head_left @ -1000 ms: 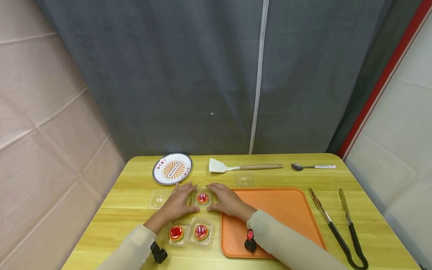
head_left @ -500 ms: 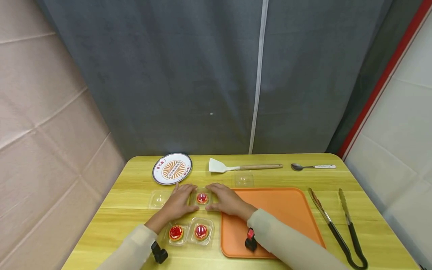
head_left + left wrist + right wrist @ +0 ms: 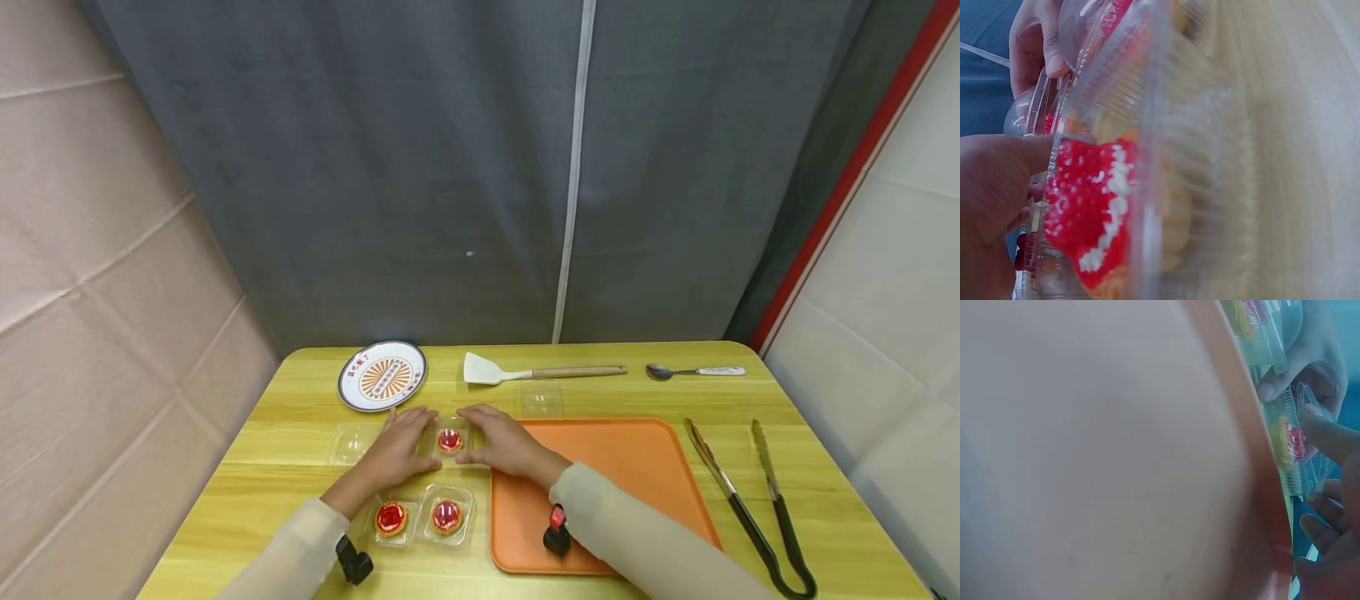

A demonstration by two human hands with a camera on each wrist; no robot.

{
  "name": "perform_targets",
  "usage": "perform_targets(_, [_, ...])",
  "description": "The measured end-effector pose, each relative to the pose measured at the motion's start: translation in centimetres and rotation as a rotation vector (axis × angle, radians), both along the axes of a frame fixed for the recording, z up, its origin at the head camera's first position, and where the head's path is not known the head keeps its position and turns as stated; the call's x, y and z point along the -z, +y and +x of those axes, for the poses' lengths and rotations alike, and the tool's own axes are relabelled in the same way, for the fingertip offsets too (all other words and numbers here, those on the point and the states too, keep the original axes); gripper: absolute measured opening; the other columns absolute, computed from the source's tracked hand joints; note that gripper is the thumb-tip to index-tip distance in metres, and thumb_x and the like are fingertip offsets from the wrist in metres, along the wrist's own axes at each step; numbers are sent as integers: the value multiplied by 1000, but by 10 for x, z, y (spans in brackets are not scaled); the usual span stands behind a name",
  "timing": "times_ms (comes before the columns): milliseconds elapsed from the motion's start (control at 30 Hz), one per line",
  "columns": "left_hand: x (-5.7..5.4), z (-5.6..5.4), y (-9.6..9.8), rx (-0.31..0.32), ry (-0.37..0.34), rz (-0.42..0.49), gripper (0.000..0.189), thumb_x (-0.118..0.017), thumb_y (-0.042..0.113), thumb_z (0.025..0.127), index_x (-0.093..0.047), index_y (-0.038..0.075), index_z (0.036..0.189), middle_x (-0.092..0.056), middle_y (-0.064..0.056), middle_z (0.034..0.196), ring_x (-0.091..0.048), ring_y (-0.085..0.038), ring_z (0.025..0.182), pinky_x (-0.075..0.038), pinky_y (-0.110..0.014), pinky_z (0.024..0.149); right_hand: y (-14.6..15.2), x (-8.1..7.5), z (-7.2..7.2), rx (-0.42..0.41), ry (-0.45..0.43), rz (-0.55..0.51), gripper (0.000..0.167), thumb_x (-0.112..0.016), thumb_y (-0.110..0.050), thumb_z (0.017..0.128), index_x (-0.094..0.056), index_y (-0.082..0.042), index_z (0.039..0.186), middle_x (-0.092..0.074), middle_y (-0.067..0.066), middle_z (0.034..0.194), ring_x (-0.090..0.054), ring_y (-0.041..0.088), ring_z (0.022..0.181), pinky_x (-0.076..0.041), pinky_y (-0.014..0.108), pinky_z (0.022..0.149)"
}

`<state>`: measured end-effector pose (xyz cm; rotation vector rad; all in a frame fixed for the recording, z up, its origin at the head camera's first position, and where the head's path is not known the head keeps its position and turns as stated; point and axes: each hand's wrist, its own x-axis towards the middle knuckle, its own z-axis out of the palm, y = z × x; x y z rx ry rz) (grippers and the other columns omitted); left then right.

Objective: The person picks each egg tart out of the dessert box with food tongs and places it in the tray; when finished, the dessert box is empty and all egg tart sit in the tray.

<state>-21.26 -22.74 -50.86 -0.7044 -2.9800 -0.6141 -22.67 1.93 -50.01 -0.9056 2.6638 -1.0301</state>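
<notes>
- Gripping clear square plastic box (image 3: 448,422) between left grip (image 3: 396,450) and right grip (image 3: 508,444).
- Probably closing clear domed lid (image 3: 1315,472) over round red-topped tart (image 3: 450,441).
- Likely needing even pressure next.

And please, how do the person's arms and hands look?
The left sleeve and right sleeve are long, pale beige. Also worn: a black left wrist device and a black-and-red right wrist device. The left hand and right hand have no gloves.
</notes>
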Motion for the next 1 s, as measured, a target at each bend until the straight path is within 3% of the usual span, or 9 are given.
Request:
perform_targets(167, [-6,0,-2,6,-18,-39,100,-89,49,75,-47,1,151,-46,-22,156,-35,-41,149,-7,-70,122,0,-2,-2,-3,17,-8,80,-82,-45,87,-50,-12,153,-50,8,155,-48,30,141,-42,51,116])
perform_targets(300, [-15,0,-2,20,-4,-43,107,-89,55,72,-44,1,153,-52,-17,151,-33,-41,151,-7,-70,122,0,-5,-3,-9,18,-36,78,-82,-41,87,-50,-16,153,-51,8,154,-49,30,140,-43,52,115])
perform_targets(467, [-25,-1,-3,32,-11,31,106,-88,53,75,-41,3,155,-61,-11,143,-35,-41,149,-11,-68,123,-1,-16,-3,-18,-8,-95,72,-81,-38,90,-51,-17,152,-52,9,153,-49,33,140,-42,56,114])
perform_targets(533, [-30,-1,-3,30,-38,80,105,-88,51,76,-39,7,158,-62,-11,142,-40,-40,146,-19,-67,122,0,-21,-3,-17,-47,-131,70,-80,-37,91,-52,-16,152,-53,9,152,-50,33,140,-42,57,114])
perform_targets(700, [-43,5,-2,14,-60,159,108,-87,45,80,-25,25,165,-61,-9,142,-54,-34,134,-44,-61,110,4,-33,-3,-40,-209,-272,66,-76,-33,95,-50,-10,152,-57,15,148,-53,33,137,-43,55,115])
perform_targets(833, [-50,10,1,23,2,170,115,-87,41,81,-9,39,166,-61,-10,141,-59,-35,126,-52,-56,99,10,-42,-3,-60,-390,-386,62,-69,-32,100,-48,-6,153,-58,20,144,-55,35,134,-46,52,112])
perform_targets(1000, [-52,13,4,87,166,77,116,-90,33,80,-13,33,167,-66,-9,134,-65,-29,110,-55,-49,93,17,-43,-8,-104,-675,-559,58,-59,-29,107,-42,2,153,-56,31,141,-55,44,133,-42,55,114])
